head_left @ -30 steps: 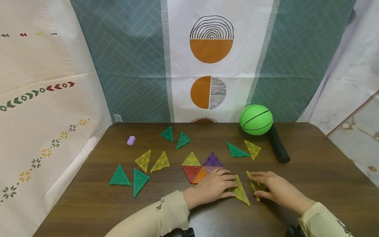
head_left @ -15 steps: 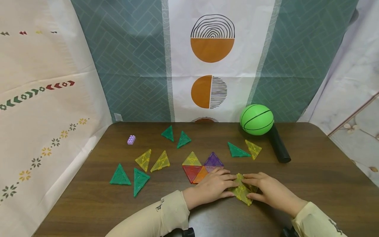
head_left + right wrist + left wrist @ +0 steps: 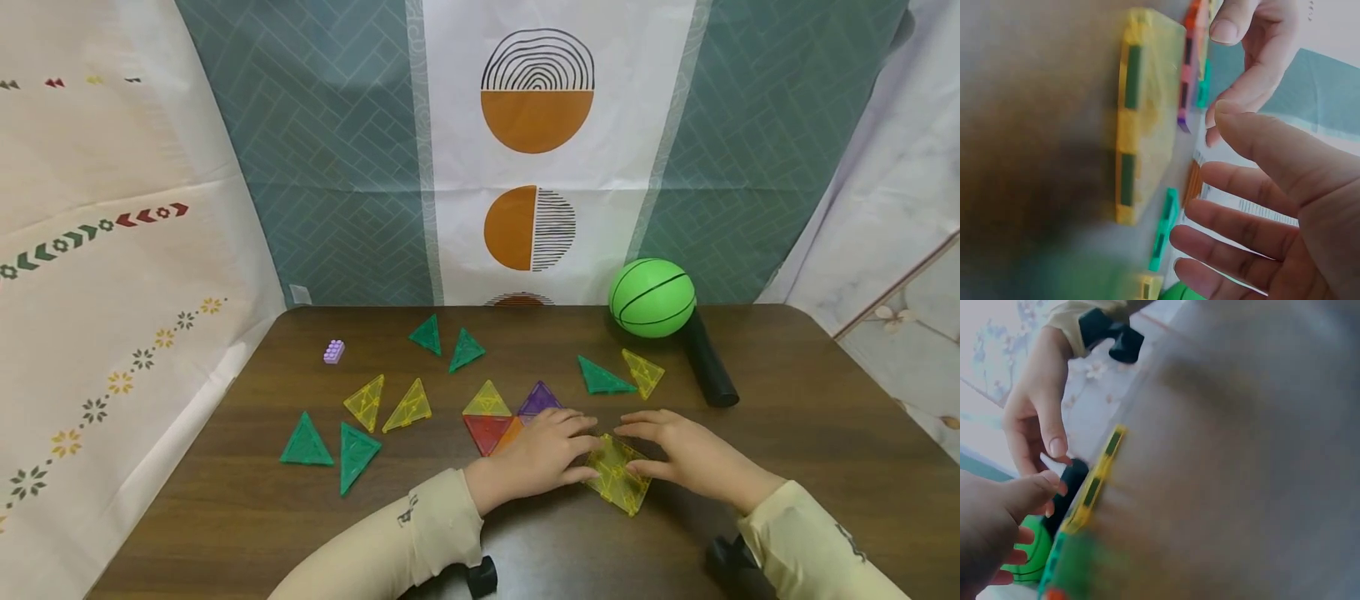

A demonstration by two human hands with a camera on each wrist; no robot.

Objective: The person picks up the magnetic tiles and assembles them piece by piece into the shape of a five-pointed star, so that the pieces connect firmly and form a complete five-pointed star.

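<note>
Head | left hand (image 3: pixel 542 454) overlaps orange tile (image 3: pixel 507 436) | ball (image 3: pixel 652 298) beside black rod (image 3: pixel 709 363)

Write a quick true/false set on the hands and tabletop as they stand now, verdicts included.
1. The left hand and right hand are near the yellow tiles, with neither gripping them. True.
2. The green ball is at the table's near left corner. False: it is at the far edge, right of center, beside a black cylinder.
3. The purple brick is apart from both hands. True.
4. The green triangles are stacked in one pile. False: they lie spread over the table.
5. The red tile adjoins a yellow triangle. True.
</note>
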